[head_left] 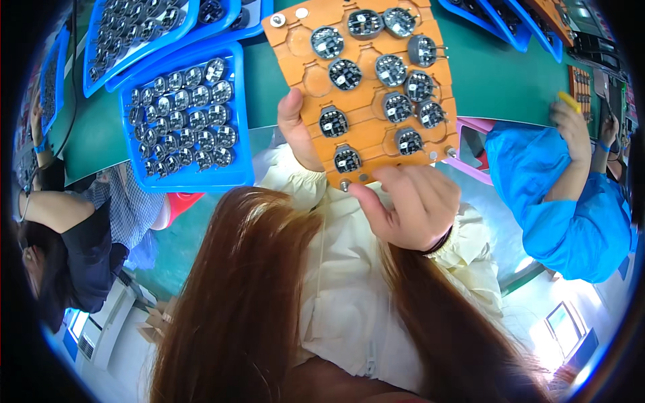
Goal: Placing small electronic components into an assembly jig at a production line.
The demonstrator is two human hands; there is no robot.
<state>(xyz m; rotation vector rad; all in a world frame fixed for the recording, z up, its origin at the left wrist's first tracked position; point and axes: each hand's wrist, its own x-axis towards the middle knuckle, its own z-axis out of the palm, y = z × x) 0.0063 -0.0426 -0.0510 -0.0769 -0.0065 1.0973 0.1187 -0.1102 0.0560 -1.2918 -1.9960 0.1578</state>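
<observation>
Both my hands hold up an orange fixture board [366,107] tilted toward me, over the front of the green table. Several small round black motor-like parts with circuit boards [345,74] sit in its recesses, and a few recesses at its left side have no part in them. My left hand [299,127] grips the board's left edge, thumb up along the side, other fingers hidden behind. At the lower edge my right hand [413,205] is closed on the board, its thumb beside a metal pin [345,185] at the bottom corner.
A blue tray [247,134] of similar round parts stands left on the green table [269,87]. More blue trays [191,27] are stacked behind it and at the far right [494,27]. People sit close on both sides; the one at right wears a blue sleeve [544,215].
</observation>
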